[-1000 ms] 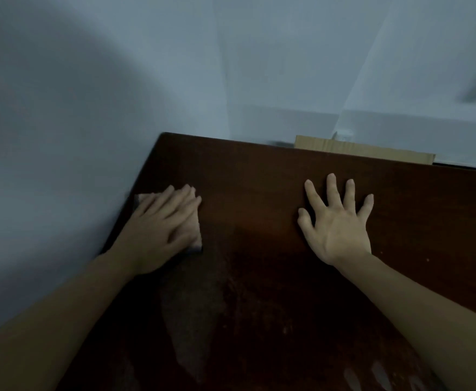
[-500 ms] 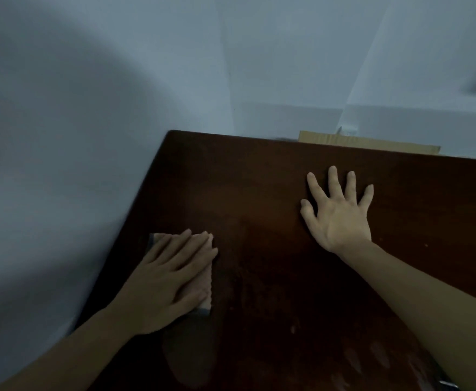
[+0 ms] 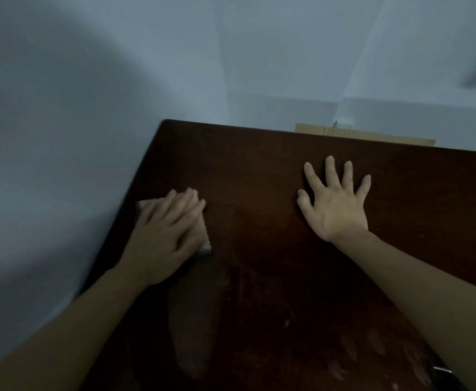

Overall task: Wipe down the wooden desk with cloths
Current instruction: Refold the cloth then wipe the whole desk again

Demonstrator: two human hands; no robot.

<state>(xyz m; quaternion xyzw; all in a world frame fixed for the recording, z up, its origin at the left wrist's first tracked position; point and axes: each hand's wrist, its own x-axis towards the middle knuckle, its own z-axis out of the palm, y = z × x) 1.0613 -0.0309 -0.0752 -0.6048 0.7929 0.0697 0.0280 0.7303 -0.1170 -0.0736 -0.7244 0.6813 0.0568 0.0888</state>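
Observation:
The dark wooden desk (image 3: 259, 170) fills the lower right of the head view, its left edge running against a pale wall. My left hand (image 3: 163, 235) lies flat with straight fingers on a small pale cloth (image 3: 203, 235) near that left edge, pressing it to the wood. Only the cloth's right side and far corner show past my fingers. My right hand (image 3: 335, 204) rests flat on the bare desk with fingers spread, holding nothing. A damp wiped streak (image 3: 194, 320) runs behind the cloth toward me.
A pale wall (image 3: 48, 165) borders the desk's left edge and another stands behind it. A strip of cardboard (image 3: 363, 134) shows behind the far edge. Faint smudges (image 3: 372, 348) mark the near right of the desk.
My left hand slid the cloth toward me along the left edge, then pushed it back away from me. My right hand stayed planted in place.

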